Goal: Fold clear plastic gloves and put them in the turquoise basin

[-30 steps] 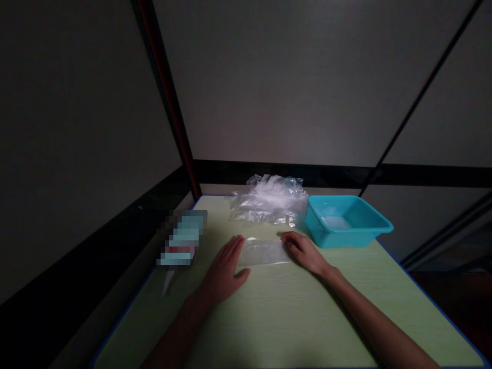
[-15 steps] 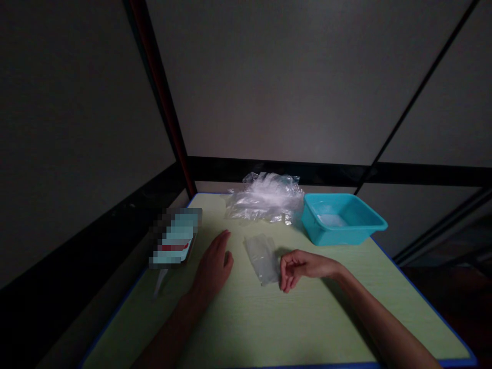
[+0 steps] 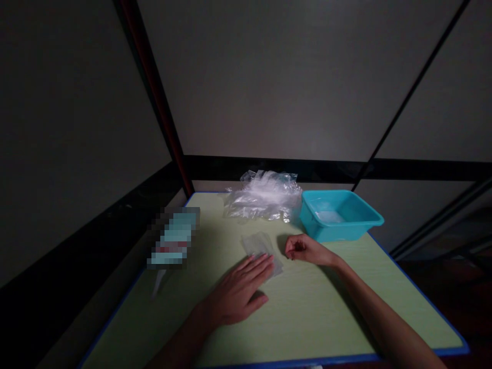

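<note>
Small clear plastic bags (image 3: 255,241) lie flat in a thin stack on the middle of the table. My left hand (image 3: 240,289) rests palm down over their near part, its fingers stretched out and the thumb apart. The fingers hide part of the bags. To the right of the stack, my right hand (image 3: 302,248) is held just above the table, apart from the bags. Its fingers curl in toward the palm, and nothing shows between them.
A heap of crumpled clear plastic (image 3: 265,197) sits at the back of the green table (image 3: 323,312). Right of it stands a turquoise tub (image 3: 346,230) with something whitish inside. A blurred-out flat object (image 3: 175,241) lies at the left edge. A wall rises behind.
My left hand has moved right and come down flat onto the bags. My right hand has shifted slightly away from them, toward the tub, and its fingers have curled in more.
</note>
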Demonstrator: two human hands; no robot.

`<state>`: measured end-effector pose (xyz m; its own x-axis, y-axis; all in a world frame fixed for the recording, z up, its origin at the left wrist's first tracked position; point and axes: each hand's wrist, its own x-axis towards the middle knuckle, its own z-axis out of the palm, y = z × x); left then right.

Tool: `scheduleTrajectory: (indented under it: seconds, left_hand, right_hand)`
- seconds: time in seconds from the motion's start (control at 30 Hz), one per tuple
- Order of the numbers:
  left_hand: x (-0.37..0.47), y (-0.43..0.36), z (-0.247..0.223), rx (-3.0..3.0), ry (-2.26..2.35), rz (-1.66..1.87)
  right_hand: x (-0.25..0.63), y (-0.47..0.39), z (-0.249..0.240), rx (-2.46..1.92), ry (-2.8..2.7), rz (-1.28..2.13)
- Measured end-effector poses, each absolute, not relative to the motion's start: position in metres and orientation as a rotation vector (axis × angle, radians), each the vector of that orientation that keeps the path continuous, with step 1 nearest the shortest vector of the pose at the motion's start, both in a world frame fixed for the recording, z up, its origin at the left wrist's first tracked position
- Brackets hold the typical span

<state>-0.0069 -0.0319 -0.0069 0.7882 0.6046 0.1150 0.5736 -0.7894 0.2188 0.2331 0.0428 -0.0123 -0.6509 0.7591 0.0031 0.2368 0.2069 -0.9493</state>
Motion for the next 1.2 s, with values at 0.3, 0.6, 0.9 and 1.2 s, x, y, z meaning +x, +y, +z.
scheduleTrajectory:
  seconds: [0.3, 0.6, 0.9, 1.2]
  left_hand:
    - [0.0, -0.028, -0.013, 2.778, 1.037, 0.169]
    - [0.003, -0.029, -0.01, 2.812, 0.995, 0.15]
    - [0.005, -0.028, -0.01, 2.796, 1.007, 0.126]
    - [0.004, -0.028, -0.009, 2.798, 0.995, 0.12]
  right_hand:
    - [0.228, 0.043, -0.016, -0.961, -2.097, 1.348]
    - [0.229, 0.042, -0.017, -0.963, -2.137, 1.322]
    - [0.226, 0.041, -0.018, -0.975, -2.192, 1.23]
    - [0.219, 0.036, -0.013, -0.867, -2.315, 0.979]
